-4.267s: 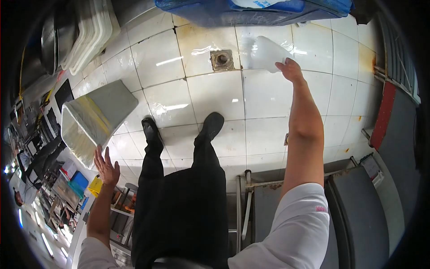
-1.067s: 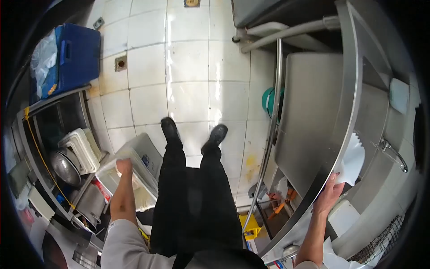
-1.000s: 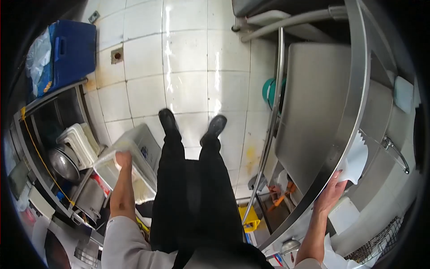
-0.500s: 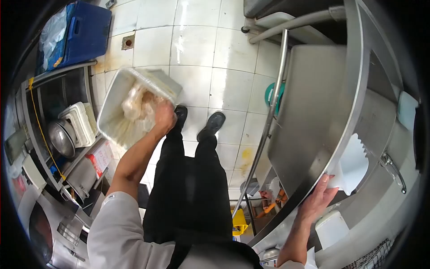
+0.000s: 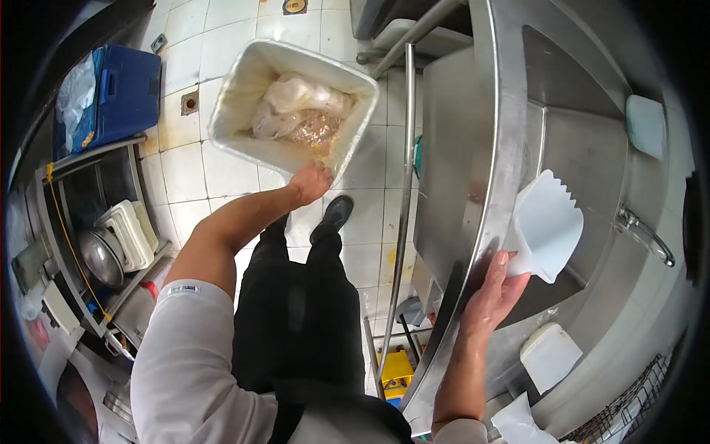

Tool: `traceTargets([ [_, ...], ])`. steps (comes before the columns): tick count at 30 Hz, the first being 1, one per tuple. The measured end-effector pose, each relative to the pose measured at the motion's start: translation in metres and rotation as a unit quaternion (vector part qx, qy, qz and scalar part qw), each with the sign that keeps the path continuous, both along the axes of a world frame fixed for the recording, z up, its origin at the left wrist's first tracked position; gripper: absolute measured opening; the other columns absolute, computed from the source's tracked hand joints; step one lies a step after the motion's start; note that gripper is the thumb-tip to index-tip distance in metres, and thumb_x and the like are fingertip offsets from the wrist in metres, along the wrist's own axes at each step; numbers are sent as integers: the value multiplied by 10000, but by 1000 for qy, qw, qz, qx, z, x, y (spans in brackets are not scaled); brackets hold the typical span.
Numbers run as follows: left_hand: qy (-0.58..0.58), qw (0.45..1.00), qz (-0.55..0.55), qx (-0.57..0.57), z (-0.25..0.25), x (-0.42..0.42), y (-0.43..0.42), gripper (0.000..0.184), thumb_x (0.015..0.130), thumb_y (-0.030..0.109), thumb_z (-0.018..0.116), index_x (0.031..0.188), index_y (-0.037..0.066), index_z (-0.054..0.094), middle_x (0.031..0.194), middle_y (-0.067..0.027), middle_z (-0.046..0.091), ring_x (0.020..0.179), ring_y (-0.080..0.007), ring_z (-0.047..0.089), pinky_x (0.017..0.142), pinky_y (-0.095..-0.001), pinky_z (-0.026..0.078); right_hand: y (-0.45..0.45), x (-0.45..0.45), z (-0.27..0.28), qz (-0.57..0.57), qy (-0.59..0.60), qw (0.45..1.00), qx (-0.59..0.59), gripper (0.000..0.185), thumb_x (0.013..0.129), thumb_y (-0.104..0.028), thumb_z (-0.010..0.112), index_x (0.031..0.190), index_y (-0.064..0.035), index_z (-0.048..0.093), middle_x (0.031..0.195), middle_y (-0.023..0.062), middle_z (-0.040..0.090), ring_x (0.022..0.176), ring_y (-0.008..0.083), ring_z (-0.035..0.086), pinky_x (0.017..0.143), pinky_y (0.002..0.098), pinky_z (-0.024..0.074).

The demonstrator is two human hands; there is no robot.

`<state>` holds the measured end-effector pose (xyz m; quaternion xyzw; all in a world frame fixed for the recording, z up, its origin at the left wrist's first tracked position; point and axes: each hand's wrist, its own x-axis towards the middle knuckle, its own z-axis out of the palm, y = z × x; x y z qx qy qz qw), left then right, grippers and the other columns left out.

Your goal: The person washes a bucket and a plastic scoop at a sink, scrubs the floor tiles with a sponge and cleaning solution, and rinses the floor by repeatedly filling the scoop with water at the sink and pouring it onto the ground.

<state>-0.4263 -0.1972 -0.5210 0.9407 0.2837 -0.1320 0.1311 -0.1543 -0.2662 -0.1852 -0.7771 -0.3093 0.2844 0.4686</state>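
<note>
My left hand (image 5: 311,183) is closed on the near rim of a white bin (image 5: 244,144), which is lined with clear plastic and holds crumpled plastic and wet, brownish scraps. The bin stands in front of my feet, its opening facing up toward me. At the right, my right hand (image 5: 497,294) grips a white plastic scraper (image 5: 548,224) with a toothed edge. The scraper is over the steel sink (image 5: 584,159), near its front edge.
A blue crate (image 5: 132,85) with plastic on it is at the upper left, above a shelf with a metal bowl (image 5: 101,257) and white trays (image 5: 133,235). A tap (image 5: 645,235) and a white block (image 5: 550,357) are beside the sink. A steel rail (image 5: 406,192) runs below the counter.
The bin has moved from my left to the front and right with my left hand on its rim. The scraper in my right hand now shows further over the sink basin.
</note>
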Motion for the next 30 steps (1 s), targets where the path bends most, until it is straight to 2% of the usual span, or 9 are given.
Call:
traceTargets([
  [5, 21, 993, -108, 38, -6, 0, 10, 138, 789, 171, 543, 836, 122, 663, 885, -31, 582, 927, -211, 550, 758, -338, 451, 3, 0, 1, 1, -38, 999, 7, 244, 950, -211, 541, 1013, 7, 452, 960, 60, 499, 849, 121, 464, 787, 262, 404],
  [11, -43, 991, -127, -4, -22, -18, 18, 179, 778, 184, 542, 898, 113, 655, 942, -47, 580, 997, -200, 528, 849, -335, 422, 5, -6, 9, -40, -26, 999, -20, 263, 958, -232, 538, 1028, 16, 483, 964, 53, 534, 862, 111, 481, 786, 263, 412],
  [13, 27, 994, -103, 5, -7, -18, 13, 242, 782, 183, 536, 985, 101, 639, 1007, -67, 574, 1024, -215, 517, 871, -358, 414, 0, 4, 2, -44, -44, 998, -14, 289, 965, -242, 530, 1088, 19, 506, 1017, 56, 568, 914, 119, 500, 819, 265, 416],
  [15, -2, 998, -40, 38, 37, -13, 4, 250, 840, 135, 478, 1039, 51, 603, 1062, -109, 553, 1040, -273, 512, 887, -385, 406, -8, 13, -1, -56, -5, 998, -25, 264, 964, -238, 527, 1052, 11, 525, 952, 34, 569, 863, 106, 495, 767, 259, 418],
  [16, -3, 999, -10, 40, 56, -12, 5, 280, 827, 142, 513, 1083, 50, 582, 1069, -115, 543, 1031, -280, 510, 875, -395, 408, -5, 14, 7, -64, -1, 998, -9, 309, 961, -259, 513, 987, 48, 519, 937, 123, 591, 864, 167, 518, 792, 322, 433],
  [19, 31, 993, 107, -25, 167, 16, 26, 437, 770, 180, 637, 1172, 45, 532, 1076, -138, 520, 1034, -315, 501, 862, -424, 412, -8, 31, 8, -76, 107, 991, -13, 260, 949, -232, 542, 885, 13, 487, 825, 57, 557, 783, 125, 488, 749, 288, 423],
  [22, -123, 962, 238, 43, 253, 46, 59, 537, 754, 153, 684, 1249, 45, 504, 1015, -172, 529, 972, -341, 522, 835, -443, 432, -4, 76, -24, -131, 155, 978, 42, 210, 950, -215, 540, 916, -8, 525, 782, 44, 561, 744, 125, 510, 715, 287, 432],
  [25, -297, 919, 225, 131, 335, 103, 92, 372, 798, 131, 643, 1150, 39, 562, 995, -189, 541, 946, -363, 530, 815, -435, 445, 21, 145, -37, -216, 279, 933, 78, 229, 943, -248, 549, 931, -20, 551, 751, 46, 557, 655, 142, 533, 622, 301, 456],
  [30, -453, 874, 148, -94, 434, 249, 100, 260, 831, 128, 611, 1081, 55, 605, 945, -163, 614, 791, -297, 634, 711, -392, 507, 78, 287, -55, -223, 414, 880, 58, 296, 964, -342, 498, 902, -57, 549, 714, 59, 546, 646, 211, 567, 596, 365, 481],
])
